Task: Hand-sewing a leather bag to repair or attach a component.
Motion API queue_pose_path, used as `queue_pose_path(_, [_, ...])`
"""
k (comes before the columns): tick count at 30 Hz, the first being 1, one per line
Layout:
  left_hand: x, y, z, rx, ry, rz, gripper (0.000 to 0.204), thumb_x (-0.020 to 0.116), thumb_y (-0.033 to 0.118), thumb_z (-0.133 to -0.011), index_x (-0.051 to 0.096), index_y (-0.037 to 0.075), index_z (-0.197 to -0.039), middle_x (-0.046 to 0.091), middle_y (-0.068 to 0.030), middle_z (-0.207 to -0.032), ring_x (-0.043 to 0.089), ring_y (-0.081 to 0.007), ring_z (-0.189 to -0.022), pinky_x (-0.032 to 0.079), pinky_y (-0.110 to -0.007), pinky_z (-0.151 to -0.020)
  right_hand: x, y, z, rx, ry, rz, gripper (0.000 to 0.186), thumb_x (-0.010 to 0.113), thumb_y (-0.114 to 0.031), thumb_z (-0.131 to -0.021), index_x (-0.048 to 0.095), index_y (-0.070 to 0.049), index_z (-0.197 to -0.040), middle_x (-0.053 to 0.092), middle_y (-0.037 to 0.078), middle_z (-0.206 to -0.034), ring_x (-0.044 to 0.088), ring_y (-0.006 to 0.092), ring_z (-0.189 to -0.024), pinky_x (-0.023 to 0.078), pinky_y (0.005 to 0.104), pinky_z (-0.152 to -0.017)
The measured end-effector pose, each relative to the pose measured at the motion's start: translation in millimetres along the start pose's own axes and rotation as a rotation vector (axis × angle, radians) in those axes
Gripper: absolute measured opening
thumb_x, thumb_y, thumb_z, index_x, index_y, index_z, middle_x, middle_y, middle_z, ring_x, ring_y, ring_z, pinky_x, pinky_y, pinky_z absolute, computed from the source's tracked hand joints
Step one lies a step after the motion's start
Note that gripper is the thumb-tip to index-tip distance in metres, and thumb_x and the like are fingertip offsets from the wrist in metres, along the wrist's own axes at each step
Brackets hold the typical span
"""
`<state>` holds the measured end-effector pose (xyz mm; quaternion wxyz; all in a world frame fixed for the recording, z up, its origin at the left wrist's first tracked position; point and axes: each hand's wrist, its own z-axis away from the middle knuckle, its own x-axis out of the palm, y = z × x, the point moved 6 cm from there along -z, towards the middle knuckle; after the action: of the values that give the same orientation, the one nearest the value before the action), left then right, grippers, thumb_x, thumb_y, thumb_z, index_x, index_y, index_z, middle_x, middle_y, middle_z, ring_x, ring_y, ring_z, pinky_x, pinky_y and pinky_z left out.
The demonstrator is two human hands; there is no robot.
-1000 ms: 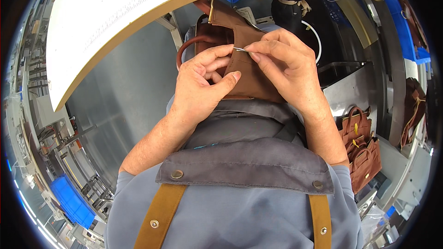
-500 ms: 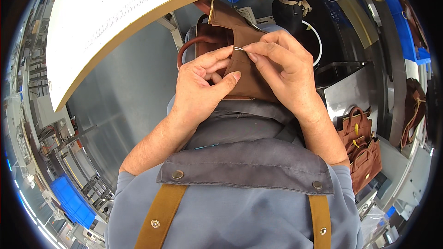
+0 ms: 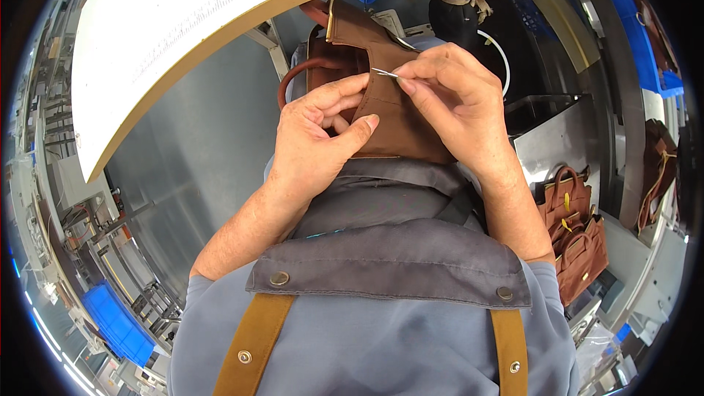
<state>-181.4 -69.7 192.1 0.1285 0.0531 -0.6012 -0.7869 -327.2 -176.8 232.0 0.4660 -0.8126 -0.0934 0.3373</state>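
Note:
A brown leather bag (image 3: 402, 132) lies over my lap, with a reddish handle (image 3: 292, 72) at its left and a stitched line down its front panel. My left hand (image 3: 317, 136) grips the panel's edge, thumb on top, fingertips curled at the opening. My right hand (image 3: 460, 106) pinches a thin silver pointed tool (image 3: 385, 73), its tip over the stitched panel just above my left index fingertip. Whether the tip touches the leather I cannot tell.
A white curved worktop (image 3: 147, 22) with printed scale arches above the bag. Brown bags (image 3: 576, 257) stand at right, beside a metal bin (image 3: 550, 136). Blue crates (image 3: 638, 37) line the upper right; a black padded object (image 3: 451, 15) sits beyond my right hand.
The tool's tip has risen slightly and come away from my left index fingertip. My right hand has shifted a little upward, and the bag a few pixels left.

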Motion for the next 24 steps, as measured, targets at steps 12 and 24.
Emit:
queue_pose_path(12, [-3.8, -3.0, -4.4, -0.054, 0.006, 0.008, 0.042, 0.072, 0.011, -0.095, 0.060, 0.000, -0.134, 0.076, -0.0075, -0.105, 0.063, -0.0048, -0.079, 0.050, -0.021, -0.073, 4.8, -0.7, -4.3, -0.036, -0.017, 0.036, 0.011, 0.074, -0.004, -0.088, 0.075, -0.005, -0.099, 0.068, 0.006, -0.093, 0.069, 0.0168, -0.078, 0.056, 0.0281, -0.066])
queue_pose_path(24, [-9.3, -9.9, -6.8, -0.036, 0.006, -0.080, 0.036, 0.065, 0.010, -0.100, 0.062, -0.002, -0.134, 0.075, -0.0080, -0.110, 0.066, -0.0090, -0.101, 0.051, -0.026, -0.093, 12.3, -0.3, -7.1, -0.034, -0.062, 0.057, 0.011, 0.075, -0.006, -0.087, 0.075, -0.007, -0.098, 0.068, 0.005, -0.091, 0.068, 0.0174, -0.075, 0.054, 0.0289, -0.063])
